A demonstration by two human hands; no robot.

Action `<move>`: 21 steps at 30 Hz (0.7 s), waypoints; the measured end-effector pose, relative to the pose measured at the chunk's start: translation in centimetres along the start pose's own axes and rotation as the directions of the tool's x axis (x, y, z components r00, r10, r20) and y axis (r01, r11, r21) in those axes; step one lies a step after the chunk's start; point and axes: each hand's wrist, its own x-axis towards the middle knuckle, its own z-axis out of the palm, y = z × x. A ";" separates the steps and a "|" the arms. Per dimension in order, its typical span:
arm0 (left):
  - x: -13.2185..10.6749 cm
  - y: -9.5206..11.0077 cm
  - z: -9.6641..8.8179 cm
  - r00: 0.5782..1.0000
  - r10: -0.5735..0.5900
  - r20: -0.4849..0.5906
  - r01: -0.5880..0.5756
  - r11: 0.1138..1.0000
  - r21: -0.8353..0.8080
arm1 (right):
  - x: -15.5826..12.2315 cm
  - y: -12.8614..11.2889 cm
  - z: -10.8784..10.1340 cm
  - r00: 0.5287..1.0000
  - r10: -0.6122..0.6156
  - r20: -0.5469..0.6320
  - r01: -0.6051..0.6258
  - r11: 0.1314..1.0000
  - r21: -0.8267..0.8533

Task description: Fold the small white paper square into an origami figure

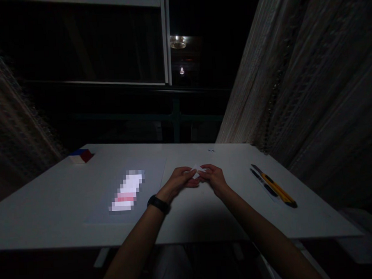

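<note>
Both hands meet over the middle of the white table. Between them is a small piece of white paper, which looks folded, though the fingers cover much of it. My left hand, with a dark band on its wrist, pinches the paper from the left. From the right, my right hand pinches the same piece, its thumb close to the left thumb. Dim light hides the finer folds.
A lit, blurred-out screen lies on a pale sheet to the left. A yellow box cutter and a pen lie at right. A red, blue and white block sits far left; small scraps lie at the back. Curtains flank the table.
</note>
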 end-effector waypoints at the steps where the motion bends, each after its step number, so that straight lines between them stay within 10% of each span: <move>1: 0.0 0.0 0.0 1.000 -0.002 0.002 0.002 1.000 -0.001 | 0.0 0.0 0.0 1.000 -0.004 0.004 0.004 1.000 -0.002; 21: 0.2 -0.4 -0.2 0.999 -0.021 -0.039 0.022 1.000 0.014 | 0.3 0.7 0.0 0.997 -0.079 0.014 0.080 0.990 -0.118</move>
